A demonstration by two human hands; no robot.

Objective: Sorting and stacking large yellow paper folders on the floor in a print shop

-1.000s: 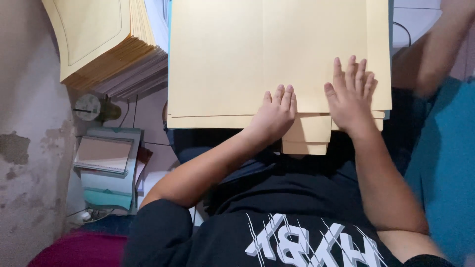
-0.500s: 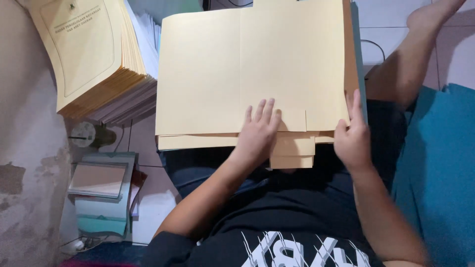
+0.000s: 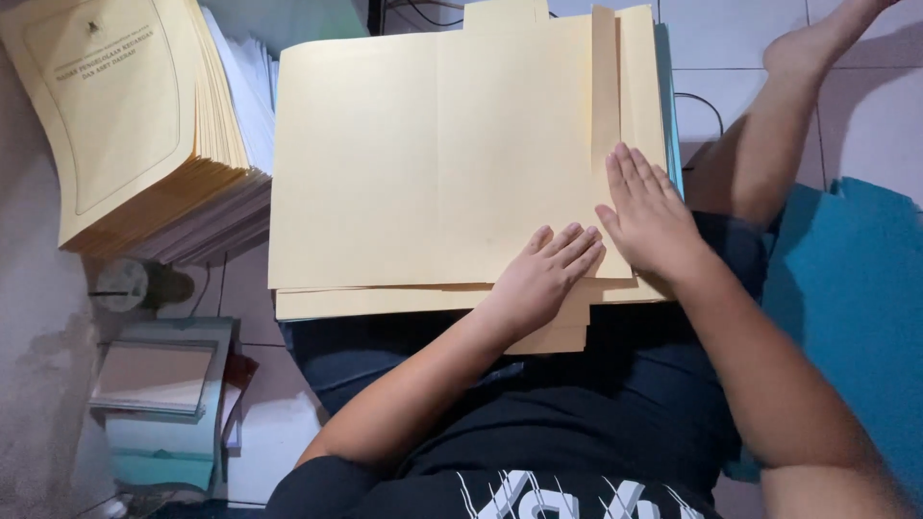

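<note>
Tiled floor [image 3: 865, 115], person seated, manila folder stack [image 3: 433, 163] flat on lap. Left hand [image 3: 543, 279] open, palm down on the top folder's near edge. Right hand [image 3: 649, 216] flat, fingers together, pressing the folded flap at its right edge. Second folder pile [image 3: 125, 115] sits just left, narrow gap between. Blue mat [image 3: 856, 288] at right.

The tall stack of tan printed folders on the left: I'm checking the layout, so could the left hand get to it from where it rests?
Probably yes: the left hand lies flat on the open manila folder, and nothing stands between it and the tall stack of tan printed folders.
</note>
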